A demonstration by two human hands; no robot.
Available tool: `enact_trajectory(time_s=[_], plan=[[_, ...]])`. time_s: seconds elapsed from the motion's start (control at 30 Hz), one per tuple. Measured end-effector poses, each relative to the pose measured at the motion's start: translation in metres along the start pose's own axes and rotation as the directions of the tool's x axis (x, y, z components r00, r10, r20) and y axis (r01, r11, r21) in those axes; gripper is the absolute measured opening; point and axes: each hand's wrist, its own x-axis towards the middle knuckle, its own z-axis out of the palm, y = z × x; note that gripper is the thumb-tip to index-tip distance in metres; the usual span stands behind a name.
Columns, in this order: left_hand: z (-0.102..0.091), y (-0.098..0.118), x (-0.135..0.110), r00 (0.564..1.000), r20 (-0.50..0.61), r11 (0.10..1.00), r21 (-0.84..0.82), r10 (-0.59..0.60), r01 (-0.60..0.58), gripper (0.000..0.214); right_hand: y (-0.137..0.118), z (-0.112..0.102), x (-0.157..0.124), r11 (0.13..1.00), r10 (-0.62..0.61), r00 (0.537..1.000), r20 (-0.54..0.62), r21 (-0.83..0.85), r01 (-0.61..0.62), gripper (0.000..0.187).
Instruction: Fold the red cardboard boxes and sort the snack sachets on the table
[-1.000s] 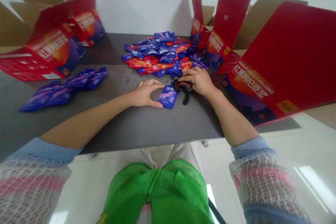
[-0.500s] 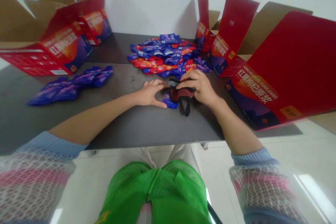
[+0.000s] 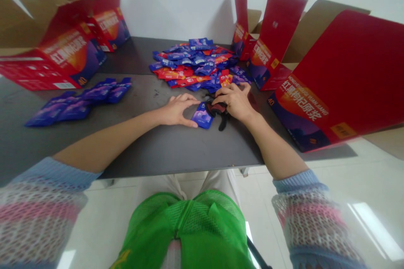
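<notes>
The left hand (image 3: 176, 110) lies low on the table (image 3: 179, 151), with its thumb and forefinger spread apart like a wide letter C. In the mouth of this C, just right of the left hand, is a single blue-purple pouch (image 3: 202, 117), which lies flat; the forefinger tip is at its upper left corner and the thumb tip is at its lower left edge. The right hand (image 3: 237, 101) has its fingers bent down on a maroon-and-black padded item (image 3: 219, 108) (its exact kind I cannot tell), and whether these fingers pinch it or only rest on it, I cannot tell also. This item is between the two hands, it seems to overlap the right edge of the pouch, and its black tail points toward the person. Beyond both hands there is a heap of blue and red pouches (image 3: 195, 61), piled loosely, with its near edge close to the right hand. Well to the left of the left hand, several blue-purple pouches (image 3: 75, 108) overlap one another in a slanting row, and behind them stand two open red cartons (image 3: 71, 56). To the right of the right hand stand three more open red cartons (image 3: 303, 103), the nearest being the biggest in view.
</notes>
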Motion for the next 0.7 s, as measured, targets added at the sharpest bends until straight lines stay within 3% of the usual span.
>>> enact_trajectory(time_s=[0.27, 0.43, 0.57, 0.7], plan=[[0.002, -0.005, 0.001, 1.000, -0.004, 1.000, 0.016, 0.004, -0.004, 0.097, 0.013, -0.008, -0.003, 0.994, 0.051, 0.991, -0.126, 0.101, -0.039, 0.039], [0.001, -0.001, 0.000, 1.000, -0.002, 0.999, 0.050, 0.002, -0.002, 0.092, -0.006, -0.008, -0.004, 0.972, -0.090, 0.980, -0.178, 0.197, 0.125, 0.032], [0.001, 0.001, 0.001, 1.000, -0.010, 0.999, 0.051, -0.017, 0.018, 0.089, -0.029, 0.004, -0.002, 0.946, -0.199, 0.975, -0.103, 0.239, 0.218, 0.027], [0.002, -0.001, 0.002, 1.000, -0.013, 0.999, 0.035, 0.001, -0.001, 0.085, -0.043, 0.011, 0.004, 0.957, -0.204, 0.978, 0.043, 0.220, 0.190, 0.025]])
